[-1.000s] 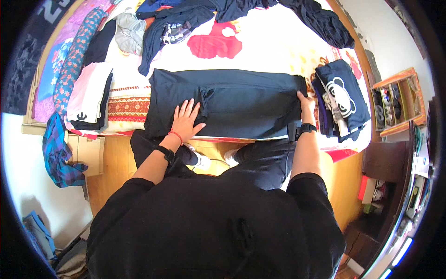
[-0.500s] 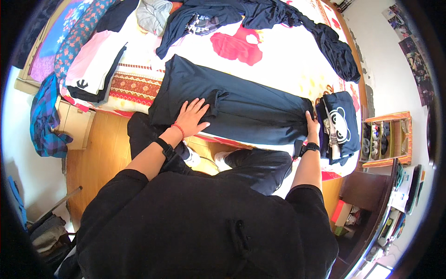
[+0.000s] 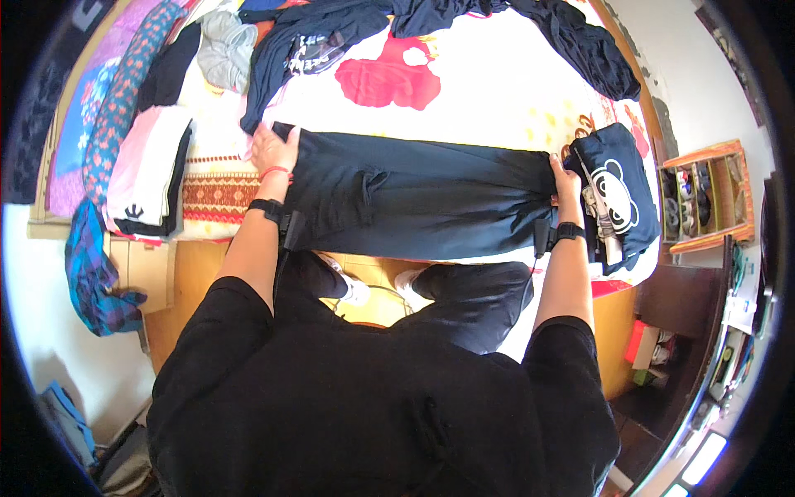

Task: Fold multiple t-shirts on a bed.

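A long black garment [image 3: 447,195], folded into a strip and gathered at its right end, lies crosswise along the near side of the bed. My left hand [image 3: 275,151], with a red bracelet at its wrist, holds the far left corner. My right hand [image 3: 566,180] grips the gathered right end, thumb on top and the other fingers mostly hidden. Just right of that hand sits a stack of folded clothes [image 3: 619,197], topped by a black piece with a white cartoon face.
Folded pink, white and black clothes [image 3: 149,170] lie left on the bed [image 3: 497,108]. Loose dark clothes [image 3: 331,37] and a grey garment [image 3: 228,50] lie farther back. A blue plaid cloth [image 3: 91,273] hangs at the left. An open shelf box [image 3: 708,197] stands right.
My left hand has moved from lying spread on the garment to its far left corner, and the left end now lies straighter. My right hand keeps its hold. The view has shifted slightly.
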The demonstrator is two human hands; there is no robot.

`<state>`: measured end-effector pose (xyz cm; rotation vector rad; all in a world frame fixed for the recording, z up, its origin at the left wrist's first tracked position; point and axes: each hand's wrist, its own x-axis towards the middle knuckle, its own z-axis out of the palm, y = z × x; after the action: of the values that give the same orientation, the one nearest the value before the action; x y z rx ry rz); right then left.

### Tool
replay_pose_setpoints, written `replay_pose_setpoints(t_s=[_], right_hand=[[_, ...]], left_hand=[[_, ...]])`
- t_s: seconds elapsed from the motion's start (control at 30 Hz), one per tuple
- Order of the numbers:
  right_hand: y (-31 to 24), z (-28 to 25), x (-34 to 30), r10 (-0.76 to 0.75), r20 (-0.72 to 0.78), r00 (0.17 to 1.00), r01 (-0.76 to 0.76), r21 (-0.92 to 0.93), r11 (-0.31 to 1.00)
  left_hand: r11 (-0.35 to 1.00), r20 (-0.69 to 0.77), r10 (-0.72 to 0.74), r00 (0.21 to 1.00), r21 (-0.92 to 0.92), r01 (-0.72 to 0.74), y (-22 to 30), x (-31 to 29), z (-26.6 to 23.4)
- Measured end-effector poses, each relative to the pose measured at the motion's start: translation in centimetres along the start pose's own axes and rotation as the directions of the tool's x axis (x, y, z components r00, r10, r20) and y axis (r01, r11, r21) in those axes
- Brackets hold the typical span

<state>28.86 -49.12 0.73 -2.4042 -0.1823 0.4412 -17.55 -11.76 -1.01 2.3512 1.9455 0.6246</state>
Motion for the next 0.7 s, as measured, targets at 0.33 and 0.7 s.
replay_pose_setpoints(t_s=[0.33, 0.7], right_hand=[[-0.1, 0.5, 2.5, 0.141, 0.56, 0.816, -0.395, 0.364, 0.843], [0.1, 3.9, 3.0, -0.416, -0.156, 0.896, 0.397, -0.138, 0.907]], left_hand=[[0.991, 0.306, -0.059, 0.95, -0.1, 0.094, -5.0, 3.1, 3.3], [0.988, 0.003, -0.005, 1.0, -0.155, 0.005, -4.0, 2.7, 2.4]])
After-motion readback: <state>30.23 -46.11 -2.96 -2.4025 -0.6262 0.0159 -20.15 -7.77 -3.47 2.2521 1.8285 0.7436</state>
